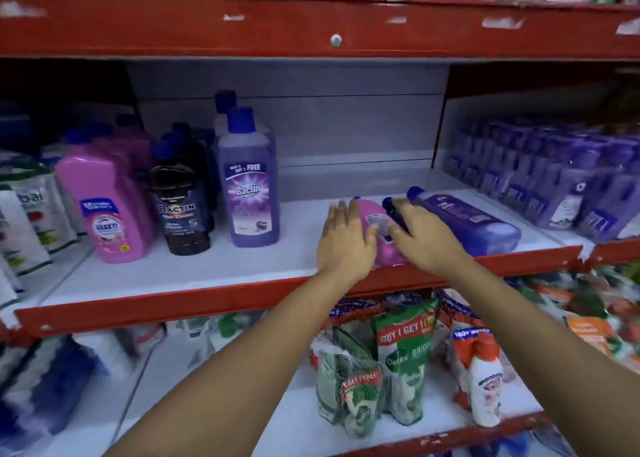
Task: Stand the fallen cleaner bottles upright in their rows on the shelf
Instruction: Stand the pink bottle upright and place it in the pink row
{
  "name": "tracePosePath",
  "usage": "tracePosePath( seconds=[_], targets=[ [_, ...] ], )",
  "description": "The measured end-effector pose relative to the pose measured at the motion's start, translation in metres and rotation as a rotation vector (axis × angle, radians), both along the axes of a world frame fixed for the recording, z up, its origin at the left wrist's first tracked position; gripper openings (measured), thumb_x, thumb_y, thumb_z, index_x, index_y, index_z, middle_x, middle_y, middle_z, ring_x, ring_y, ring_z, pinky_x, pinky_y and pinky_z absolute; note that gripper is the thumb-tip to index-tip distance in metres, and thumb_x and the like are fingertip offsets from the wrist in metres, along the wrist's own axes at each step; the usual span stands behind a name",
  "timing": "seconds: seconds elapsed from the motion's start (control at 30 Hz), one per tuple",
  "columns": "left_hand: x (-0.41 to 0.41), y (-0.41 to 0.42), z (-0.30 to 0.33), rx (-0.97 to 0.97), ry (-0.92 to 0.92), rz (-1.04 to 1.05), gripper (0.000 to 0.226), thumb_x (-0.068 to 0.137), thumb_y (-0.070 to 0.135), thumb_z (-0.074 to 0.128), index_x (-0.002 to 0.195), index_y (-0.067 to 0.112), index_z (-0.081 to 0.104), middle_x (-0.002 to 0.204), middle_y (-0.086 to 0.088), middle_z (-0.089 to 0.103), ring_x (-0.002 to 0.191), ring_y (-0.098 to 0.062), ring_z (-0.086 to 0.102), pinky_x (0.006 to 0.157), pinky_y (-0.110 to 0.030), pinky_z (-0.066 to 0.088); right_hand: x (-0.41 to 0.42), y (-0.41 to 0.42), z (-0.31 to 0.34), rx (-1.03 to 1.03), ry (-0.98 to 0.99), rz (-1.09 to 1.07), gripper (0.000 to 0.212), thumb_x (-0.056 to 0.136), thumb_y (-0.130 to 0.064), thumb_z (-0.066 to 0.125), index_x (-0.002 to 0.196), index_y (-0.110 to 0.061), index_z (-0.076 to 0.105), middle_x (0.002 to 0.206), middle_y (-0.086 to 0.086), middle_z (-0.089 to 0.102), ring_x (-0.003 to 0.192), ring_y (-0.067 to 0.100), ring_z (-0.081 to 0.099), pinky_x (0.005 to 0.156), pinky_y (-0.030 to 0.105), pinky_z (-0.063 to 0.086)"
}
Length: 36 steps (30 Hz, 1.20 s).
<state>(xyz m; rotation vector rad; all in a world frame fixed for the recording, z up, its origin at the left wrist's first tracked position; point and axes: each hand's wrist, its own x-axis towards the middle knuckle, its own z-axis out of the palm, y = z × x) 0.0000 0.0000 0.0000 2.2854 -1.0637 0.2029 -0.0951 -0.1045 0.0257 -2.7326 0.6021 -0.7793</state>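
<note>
Hands reach over the shelf (194, 273): left hand (346, 240) spread flat against the fallen pink bottle (379, 228), right hand (427, 240) loosely open atop the black bottle (394, 210).

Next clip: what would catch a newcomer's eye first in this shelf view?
Two bare hands, the left hand and the right hand, reach over three plastic bottles lying flat at the front right of the white middle shelf: a pink fallen bottle, a dark fallen bottle and a large purple fallen bottle. To their left stand upright rows, fronted by a tall purple Bactin bottle.
</note>
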Motion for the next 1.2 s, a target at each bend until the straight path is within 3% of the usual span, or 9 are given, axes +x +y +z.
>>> tracePosePath(
  seconds=[0.17, 0.27, 0.43, 0.57, 0.7, 0.83, 0.93, 1.03, 1.2],
  targets=[
    [0.02, -0.031, 0.0, -0.038, 0.51, 0.028, 0.051, 0.094, 0.028, 0.041, 0.14, 0.007, 0.037, 0.142, -0.019, 0.047, 0.127, -0.036, 0.048, 0.096, -0.036, 0.042, 0.024, -0.017, 0.013, 0.15, 0.245, -0.011, 0.023, 0.09, -0.025, 0.048, 0.092, -0.006, 0.062, 0.106, 0.024, 0.064, 0.1, 0.039, 0.06, 0.075, 0.036, 0.043],
    [0.019, -0.038, 0.004, -0.118, 0.717, 0.043, 0.047, 0.093, 0.033, 0.044, 0.133, 0.008, 0.046, 0.133, -0.017, 0.056, 0.118, -0.034, 0.056, 0.096, -0.037, 0.047, 0.036, -0.026, 0.023, 0.203, 0.361, -0.033, 0.024, 0.081, -0.03, 0.05, 0.065, -0.012, 0.05, 0.09, 0.015, 0.057, 0.088, 0.032, 0.055, 0.068, 0.033, 0.034],
    [0.029, -0.049, -0.003, -0.281, 0.871, 0.071, 0.035, 0.088, 0.025, 0.059, 0.117, 0.005, 0.062, 0.118, -0.018, 0.067, 0.106, -0.034, 0.065, 0.094, -0.046, 0.053, 0.048, -0.032, 0.029, 0.365, 0.391, -0.058, 0.021, 0.086, -0.008, 0.049, 0.091, 0.007, 0.063, 0.106, 0.026, 0.066, 0.083, 0.025, 0.052, 0.069, 0.032, 0.039],
    [0.034, -0.042, -0.003, -0.361, 0.945, 0.084, 0.029, 0.09, 0.016, 0.063, 0.115, 0.002, 0.064, 0.115, -0.018, 0.068, 0.104, -0.035, 0.066, 0.094, -0.047, 0.054, 0.037, -0.039, 0.022, 0.662, 0.149, -0.017, 0.024, 0.085, 0.001, 0.054, 0.104, 0.006, 0.068, 0.107, 0.023, 0.069, 0.087, 0.03, 0.063, 0.081, 0.038, 0.052],
    [0.041, -0.034, -0.006, -0.422, 0.978, 0.092, 0.026, 0.089, 0.018, 0.065, 0.11, 0.003, 0.066, 0.114, -0.017, 0.069, 0.103, -0.033, 0.067, 0.094, -0.045, 0.054, 0.032, -0.038, 0.006, 0.721, -0.004, -0.01, 0.026, 0.08, -0.012, 0.073, 0.106, -0.008, 0.074, 0.108, 0.008, 0.07, 0.092, 0.019, 0.062, 0.085, 0.03, 0.051],
    [0.04, -0.036, -0.007, -0.474, 1.034, 0.11, 0.022, 0.086, 0.017, 0.069, 0.103, 0.004, 0.066, 0.112, -0.019, 0.071, 0.097, -0.033, 0.07, 0.09, -0.046, 0.056, 0.039, -0.038, 0.011, 0.575, 0.2, -0.092, 0.032, 0.086, -0.033, 0.067, 0.102, -0.006, 0.071, 0.101, 0.013, 0.07, 0.093, 0.029, 0.065, 0.081, 0.037, 0.051],
    [0.035, -0.028, 0.0, -0.515, 1.078, 0.084, 0.011, 0.083, 0.009, 0.072, 0.087, 0.004, 0.064, 0.105, -0.02, 0.07, 0.091, -0.033, 0.069, 0.089, -0.048, 0.056, 0.041, -0.035, 0.016, 0.623, 0.249, -0.109, 0.036, 0.085, -0.033, 0.068, 0.104, -0.003, 0.067, 0.1, 0.018, 0.071, 0.081, 0.028, 0.065, 0.072, 0.038, 0.052],
    [0.035, -0.009, 0.007, -0.583, 1.123, 0.003, 0.009, 0.083, -0.002, 0.069, 0.084, 0.005, 0.062, 0.102, -0.019, 0.067, 0.087, -0.031, 0.066, 0.083, -0.044, 0.056, 0.038, -0.031, 0.005, 0.817, -0.006, -0.091, 0.034, 0.071, -0.021, 0.083, 0.097, -0.003, 0.07, 0.095, 0.016, 0.073, 0.084, 0.025, 0.069, 0.082, 0.044, 0.059],
    [0.048, 0.032, 0.023, -0.688, 0.95, -0.248, 0.045, 0.084, -0.004, 0.066, 0.128, -0.002, 0.055, 0.128, -0.016, 0.064, 0.104, -0.026, 0.065, 0.072, -0.021, 0.059, 0.036, 0.016, 0.003, 0.97, -0.445, 0.03, 0.056, 0.068, -0.002, 0.082, 0.119, 0.002, 0.061, 0.103, 0.01, 0.069, 0.091, 0.026, 0.069, 0.081, 0.038, 0.058]
  ],
)
